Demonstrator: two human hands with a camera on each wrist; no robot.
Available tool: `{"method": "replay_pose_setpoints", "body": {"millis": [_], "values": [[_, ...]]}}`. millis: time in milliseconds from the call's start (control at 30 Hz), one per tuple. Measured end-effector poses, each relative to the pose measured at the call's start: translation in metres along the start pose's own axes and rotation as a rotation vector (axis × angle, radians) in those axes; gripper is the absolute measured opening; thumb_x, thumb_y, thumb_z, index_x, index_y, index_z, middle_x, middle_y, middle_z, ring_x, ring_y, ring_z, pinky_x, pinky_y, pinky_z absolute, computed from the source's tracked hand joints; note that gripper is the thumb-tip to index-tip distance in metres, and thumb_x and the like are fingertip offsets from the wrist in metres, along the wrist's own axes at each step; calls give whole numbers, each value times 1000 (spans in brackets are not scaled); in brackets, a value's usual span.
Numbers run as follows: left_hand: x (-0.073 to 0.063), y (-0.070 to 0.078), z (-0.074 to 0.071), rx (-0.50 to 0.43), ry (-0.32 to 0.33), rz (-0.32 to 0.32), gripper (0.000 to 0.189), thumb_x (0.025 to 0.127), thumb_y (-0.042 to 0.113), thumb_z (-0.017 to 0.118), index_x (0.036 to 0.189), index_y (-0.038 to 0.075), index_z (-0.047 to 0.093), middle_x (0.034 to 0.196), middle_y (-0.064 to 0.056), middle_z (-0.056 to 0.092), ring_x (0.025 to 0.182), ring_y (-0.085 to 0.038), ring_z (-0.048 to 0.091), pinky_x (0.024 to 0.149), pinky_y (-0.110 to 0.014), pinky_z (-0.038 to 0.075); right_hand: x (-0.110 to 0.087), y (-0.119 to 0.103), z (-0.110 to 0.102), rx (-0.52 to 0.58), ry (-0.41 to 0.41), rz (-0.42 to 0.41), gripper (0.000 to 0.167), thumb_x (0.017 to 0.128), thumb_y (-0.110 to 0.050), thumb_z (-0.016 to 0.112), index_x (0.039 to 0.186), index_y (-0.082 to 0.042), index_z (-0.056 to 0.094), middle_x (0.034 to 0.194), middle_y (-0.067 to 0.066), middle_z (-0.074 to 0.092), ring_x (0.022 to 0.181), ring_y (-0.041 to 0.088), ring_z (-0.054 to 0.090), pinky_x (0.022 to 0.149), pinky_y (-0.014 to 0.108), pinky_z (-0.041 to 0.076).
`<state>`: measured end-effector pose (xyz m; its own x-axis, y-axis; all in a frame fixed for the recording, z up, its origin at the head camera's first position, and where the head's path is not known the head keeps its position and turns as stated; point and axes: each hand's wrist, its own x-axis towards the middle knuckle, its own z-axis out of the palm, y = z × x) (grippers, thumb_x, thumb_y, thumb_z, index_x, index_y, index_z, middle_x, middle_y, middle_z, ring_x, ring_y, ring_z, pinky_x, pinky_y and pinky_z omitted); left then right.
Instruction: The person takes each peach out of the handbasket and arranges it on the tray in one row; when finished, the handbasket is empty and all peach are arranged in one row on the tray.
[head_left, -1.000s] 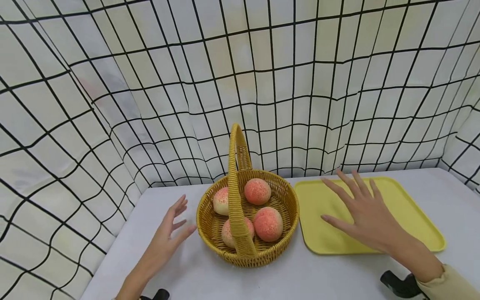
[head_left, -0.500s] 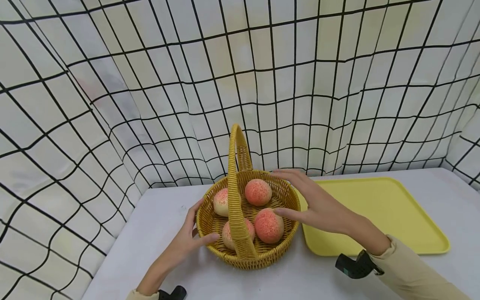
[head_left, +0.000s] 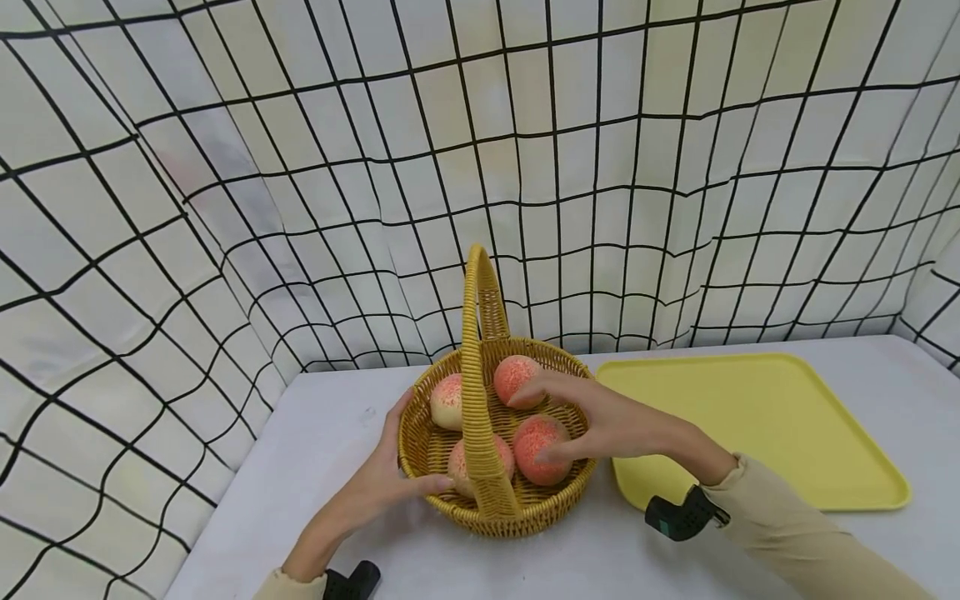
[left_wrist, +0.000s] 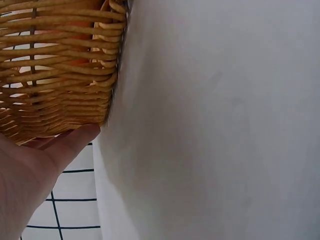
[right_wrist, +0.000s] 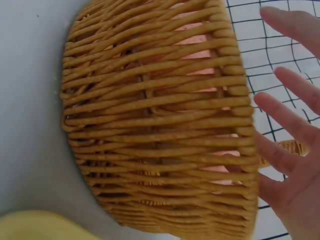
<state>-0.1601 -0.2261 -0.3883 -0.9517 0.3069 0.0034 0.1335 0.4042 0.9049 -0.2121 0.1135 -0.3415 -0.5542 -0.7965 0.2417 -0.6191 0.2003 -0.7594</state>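
Observation:
A yellow wicker basket (head_left: 502, 525) with a tall arched handle (head_left: 472, 333) stands on the white table and holds several pink-and-cream peaches. My left hand (head_left: 378, 483) holds the basket's left side, its thumb over the rim and its fingers along the outer wall. In the left wrist view a fingertip (left_wrist: 90, 131) touches the weave low down. My right hand (head_left: 600, 417) reaches over the right rim, fingers spread and loosely bent. Its thumb overlaps the front right peach (head_left: 534, 437), and its fingers overlap the back peach (head_left: 513, 375). Whether they touch is hard to tell.
To the basket's right lies a flat yellow tray (head_left: 750, 425), partly behind my right forearm. A black net (head_left: 592, 200) over white cloth rises along the table's back and left. Two more peaches sit left in the basket, partly behind the handle.
My right hand has come left from above the tray to over the peaches. My left hand has moved right and taken hold of the basket's side.

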Motion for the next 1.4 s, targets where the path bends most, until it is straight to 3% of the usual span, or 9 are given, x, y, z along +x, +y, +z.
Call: {"method": "replay_pose_setpoints", "body": {"millis": [133,333,700,900,1033,1233,1400], "values": [[1,3,-1,28,-8,-30,132,81,33,90,168,19,-8,172,-21,10,156,-44,18,121,-61,24,7,6,6,-27,-62,-18,51,91,-22,82,138,-20,62,141,-1,61,137,19,50,114,49,42],[2,3,-1,25,-2,-48,134,79,34,92,168,19,-8,172,-21,11,156,-44,18,122,-65,18,15,10,11,-195,-120,33,42,86,-17,86,124,-14,70,124,-3,64,118,15,58,103,37,50],[4,5,-3,28,-4,-43,134,79,35,91,168,18,-8,172,-21,13,155,-43,22,122,-63,21,17,7,15,-308,-125,71,53,77,-20,95,123,-13,70,121,-1,61,114,18,57,97,37,54],[3,4,-2,22,-9,-38,134,79,35,91,167,17,-8,171,-22,12,156,-44,20,122,-64,20,13,5,21,-353,14,64,52,76,-20,95,121,-14,71,124,0,63,114,20,59,93,39,56],[5,4,-1,28,-15,-42,134,80,36,90,167,17,-9,171,-22,11,156,-45,19,122,-64,21,4,1,16,-311,144,62,55,75,-18,96,123,-16,70,127,0,64,114,21,61,90,38,57],[4,5,-1,27,-15,-68,134,80,36,90,167,18,-10,172,-23,10,157,-45,16,122,-64,20,-18,-14,-13,-208,318,45,58,74,-16,96,126,-17,69,128,0,64,115,22,61,87,40,60],[4,4,-1,19,-13,-48,132,80,33,90,167,18,-9,171,-22,12,156,-44,19,121,-61,23,-43,-23,-41,-176,405,55,61,76,-14,96,130,-17,68,129,-3,65,118,15,60,89,38,61]]}}
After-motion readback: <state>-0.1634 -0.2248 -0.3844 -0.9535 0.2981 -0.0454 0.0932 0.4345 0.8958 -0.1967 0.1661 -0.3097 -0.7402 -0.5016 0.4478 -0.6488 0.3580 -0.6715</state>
